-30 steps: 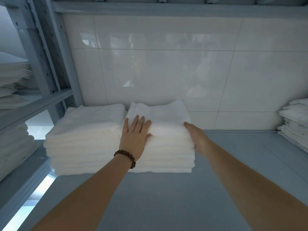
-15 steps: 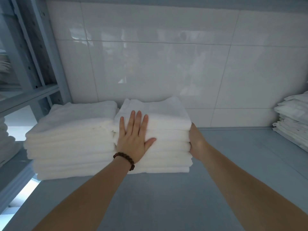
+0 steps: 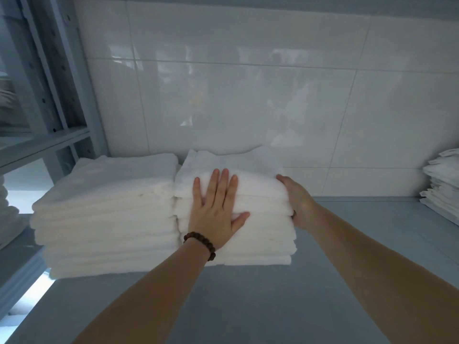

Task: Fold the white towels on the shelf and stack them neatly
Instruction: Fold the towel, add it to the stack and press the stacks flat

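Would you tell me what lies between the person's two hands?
The upper towels of the towel stack lie between the left hand and the right hand, as the head view shows.

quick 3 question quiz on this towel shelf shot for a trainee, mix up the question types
1. True or false: the left hand lies flat, fingers straight, on the front of the right towel stack.
2. Where is the right hand? A: flat on the middle of that stack's top. B: against that stack's right side. C: on the left hand.
3. Fill in: the left wrist wears a dark ___ bracelet.

Key: 1 true; 2 B; 3 beaded.
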`<state>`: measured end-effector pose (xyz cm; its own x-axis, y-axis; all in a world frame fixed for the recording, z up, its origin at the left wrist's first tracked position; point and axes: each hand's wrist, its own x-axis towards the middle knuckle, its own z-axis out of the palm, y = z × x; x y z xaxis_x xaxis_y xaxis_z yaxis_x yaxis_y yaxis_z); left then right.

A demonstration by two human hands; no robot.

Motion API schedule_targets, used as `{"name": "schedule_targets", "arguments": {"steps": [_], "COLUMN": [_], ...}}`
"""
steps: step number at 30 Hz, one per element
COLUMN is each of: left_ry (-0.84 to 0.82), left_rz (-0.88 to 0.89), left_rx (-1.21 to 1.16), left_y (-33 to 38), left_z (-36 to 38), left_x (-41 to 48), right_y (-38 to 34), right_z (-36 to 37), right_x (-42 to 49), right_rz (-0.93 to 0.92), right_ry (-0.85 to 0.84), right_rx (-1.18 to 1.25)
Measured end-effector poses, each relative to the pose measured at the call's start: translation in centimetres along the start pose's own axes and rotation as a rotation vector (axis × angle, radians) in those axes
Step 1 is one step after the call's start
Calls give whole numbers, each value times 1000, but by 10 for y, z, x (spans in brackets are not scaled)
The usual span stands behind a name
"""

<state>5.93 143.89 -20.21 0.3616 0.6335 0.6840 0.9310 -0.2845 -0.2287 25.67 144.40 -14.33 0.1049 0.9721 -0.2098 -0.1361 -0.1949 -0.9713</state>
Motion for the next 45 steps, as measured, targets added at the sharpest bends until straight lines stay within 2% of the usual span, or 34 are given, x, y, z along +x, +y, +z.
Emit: {"name": "schedule_targets", "arguments": {"steps": [2,3,5,7,9,11,13,16,17,21,25,26,28,30,31,32,35,38,42,45], "left_ry": [57,90,100,30,-51,-82,-40,24,23,-7,-11,4,49,97,102,105,94,71,112,112], "left_rz": [-19,-49,-121,-152,-147,-120,-110,-118,-131,-217,-292,-313,-338,-353,-352,-344,-268,-179,-238,-209], "left_rx": [-22,-34,-57,-69,-91,-86,-72,-69,-66,-90,-128,-141,-182,-212,-227,-238,-233,-155,-125,-102], "left_y": [-2,-5,-11,-12,-11,-8,-9,-15,-19,-24,-17,-14,-7,5,13,22,50,68,82,98], "left_z": [-12,-20,-31,-31,-22,-14,-11,-11,-10,-5,-9,-12,-21,-30,-32,-33,-22,3,22,26], "left_x": [4,11,28,34,25,13,10,6,3,-10,-7,-6,-11,-19,-24,-27,-28,-18,-12,-18], "right_y": [-11,-21,-38,-36,-16,2,11,21,27,42,41,37,23,16,14,17,33,44,56,72], "right_z": [-4,-4,5,31,52,57,53,37,29,8,8,7,4,-13,-22,-32,-40,-22,-32,-41], "right_x": [4,6,9,4,0,1,2,1,1,1,3,2,-7,-3,-1,3,8,0,10,16], "right_rz": [-78,-179,-448,-661,-719,-773,-895,-1145,-1165,-1158,-1188,-1149,-936,-577,-385,-229,-43,-37,-58,-18], "right_ry": [28,82,167,119,102,174,292,516,544,593,545,495,419,343,260,176,-23,-204,-290,-298], "right_rx": [-78,-230,-796,-1327,-1615,-1728,-1667,-1424,-1395,-1306,-1226,-1143,-729,-144,79,203,214,186,232,297]}}
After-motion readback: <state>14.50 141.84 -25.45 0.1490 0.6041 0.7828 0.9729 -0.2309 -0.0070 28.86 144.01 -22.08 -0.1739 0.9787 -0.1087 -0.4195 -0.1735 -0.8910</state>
